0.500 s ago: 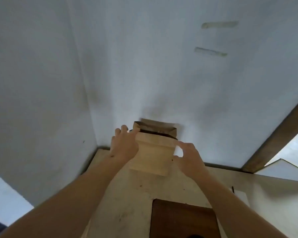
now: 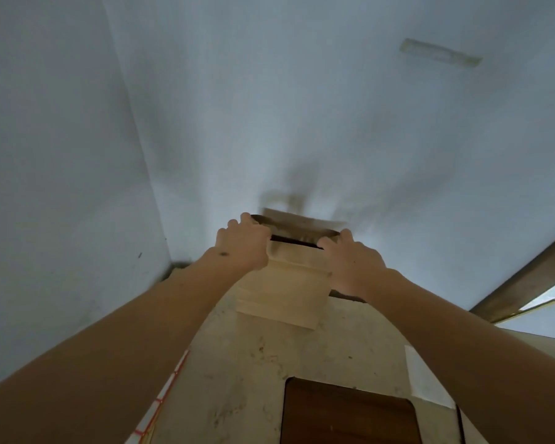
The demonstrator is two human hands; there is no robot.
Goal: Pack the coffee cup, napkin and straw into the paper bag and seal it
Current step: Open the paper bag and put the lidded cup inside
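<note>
A tan paper bag (image 2: 284, 293) stands upright on the pale table (image 2: 253, 363), close to the white wall. Its top is partly folded, with a dark slit still showing at the mouth. My left hand (image 2: 242, 245) grips the top left corner of the bag. My right hand (image 2: 350, 261) grips the top right corner. The coffee cup, napkin and straw are not visible; what is inside the bag is hidden.
A dark brown board (image 2: 346, 411) lies on the table near me. A white sheet (image 2: 425, 376) sits at the right. White walls meet in a corner at the left, and a brown beam (image 2: 526, 274) runs along the right.
Both hands have moved up to the bag's top corners and closed on them; the right hand was open beside the bag before. The bag's mouth has narrowed.
</note>
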